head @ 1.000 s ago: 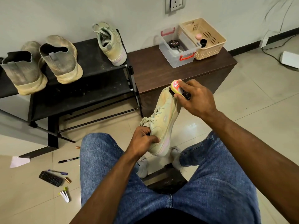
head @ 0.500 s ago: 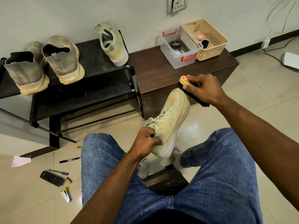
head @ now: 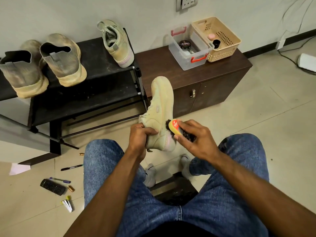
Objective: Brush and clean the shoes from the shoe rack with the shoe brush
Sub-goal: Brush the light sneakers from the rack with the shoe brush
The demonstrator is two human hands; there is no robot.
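Centrally, our left hand (head: 140, 135) clamps the pale-green lace-up sneaker (head: 159, 113) toe-up to steady it, while our right hand (head: 195, 141) grips the yellow-backed black-bristled shoe brush (head: 176, 128) against its heel side.

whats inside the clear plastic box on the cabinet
Inside the clear box lies a round black tin with red lettering, and something small beside it, too small to identify. The box's far corner is partly hidden by its wall.

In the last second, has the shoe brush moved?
Yes. The shoe brush has travelled from the toe of the held shoe, near the brown cabinet, down to its heel, toward the person's knees.
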